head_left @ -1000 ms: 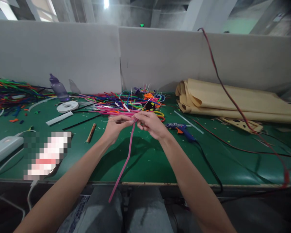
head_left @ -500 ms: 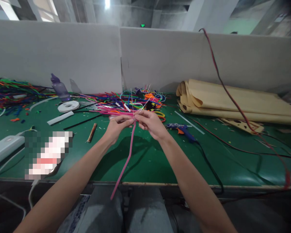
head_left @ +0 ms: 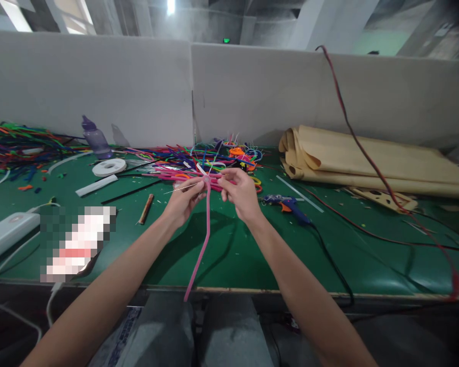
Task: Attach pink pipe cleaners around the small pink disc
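A long pink pipe cleaner (head_left: 207, 224) hangs down over the table's front edge, bent partway along its length. My left hand (head_left: 183, 201) pinches it near its upper end, where thin pale strands spread from a small knot-like centre. One thin strand sticks out leftward past my left fingers. Just right of that centre, my right hand (head_left: 239, 193) has thumb and forefinger pressed together; what lies between them is too small to make out. Behind both hands lies a pile of pink and coloured pipe cleaners (head_left: 164, 174).
A blue glue gun (head_left: 290, 206) lies right of my hands, its black cord running to the front edge. Rolled brown paper (head_left: 367, 158) sits at the back right. On the left are a purple bottle (head_left: 96, 140), a white spool (head_left: 109, 167) and a white power strip (head_left: 11, 229).
My hands have moved slightly apart, with my right fingers drawn off the upper end of the pink pipe cleaner. Its lower end has swung a little right and up.
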The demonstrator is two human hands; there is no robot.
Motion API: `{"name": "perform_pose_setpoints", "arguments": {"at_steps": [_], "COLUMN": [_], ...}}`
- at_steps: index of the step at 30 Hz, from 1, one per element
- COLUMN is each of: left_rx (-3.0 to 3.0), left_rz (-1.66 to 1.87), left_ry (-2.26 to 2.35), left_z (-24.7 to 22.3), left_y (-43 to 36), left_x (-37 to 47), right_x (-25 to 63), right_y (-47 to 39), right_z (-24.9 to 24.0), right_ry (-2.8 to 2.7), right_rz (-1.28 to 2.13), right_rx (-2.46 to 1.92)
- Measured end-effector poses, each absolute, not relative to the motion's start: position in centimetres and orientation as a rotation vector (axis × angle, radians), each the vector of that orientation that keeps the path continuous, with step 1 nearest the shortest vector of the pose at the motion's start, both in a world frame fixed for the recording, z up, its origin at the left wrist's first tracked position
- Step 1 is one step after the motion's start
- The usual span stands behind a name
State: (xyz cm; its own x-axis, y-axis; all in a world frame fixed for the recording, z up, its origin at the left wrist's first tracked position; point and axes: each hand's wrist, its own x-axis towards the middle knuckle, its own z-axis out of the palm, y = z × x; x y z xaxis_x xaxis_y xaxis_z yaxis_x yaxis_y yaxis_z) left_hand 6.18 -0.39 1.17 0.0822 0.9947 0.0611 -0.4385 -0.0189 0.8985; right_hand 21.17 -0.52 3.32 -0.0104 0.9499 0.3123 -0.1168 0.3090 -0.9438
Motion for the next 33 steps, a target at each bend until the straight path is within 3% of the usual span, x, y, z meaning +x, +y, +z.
{"name": "perform_pose_setpoints", "arguments": {"at_steps": [4,14,23,33], "left_rx": [0.945,0.994,1.047,1.047], "left_rz": [1.400,1.367,1.387,1.343], "left_ry": [0.737,0.677,0.627,0.556], "left_z": [1.2,0.9,1.0,1.5], "left_y": [-0.4,-0.4,-0.5,-0.6], "left_x": [6.3,6.6,6.3,6.1], "right_x": [20.9,20.1,20.1,20.1], "right_y": [-0.5,-1.1,-0.6,-1.0], "right_z": [2.7,2.3,1.8,2.3], "right_ry": [-1.427,-1.562,-1.575,-1.552], "right_rz": [0.821,0.683,0.858,0.794], "right_rx": [-0.966,-1.004,-0.909,-0.931]}}
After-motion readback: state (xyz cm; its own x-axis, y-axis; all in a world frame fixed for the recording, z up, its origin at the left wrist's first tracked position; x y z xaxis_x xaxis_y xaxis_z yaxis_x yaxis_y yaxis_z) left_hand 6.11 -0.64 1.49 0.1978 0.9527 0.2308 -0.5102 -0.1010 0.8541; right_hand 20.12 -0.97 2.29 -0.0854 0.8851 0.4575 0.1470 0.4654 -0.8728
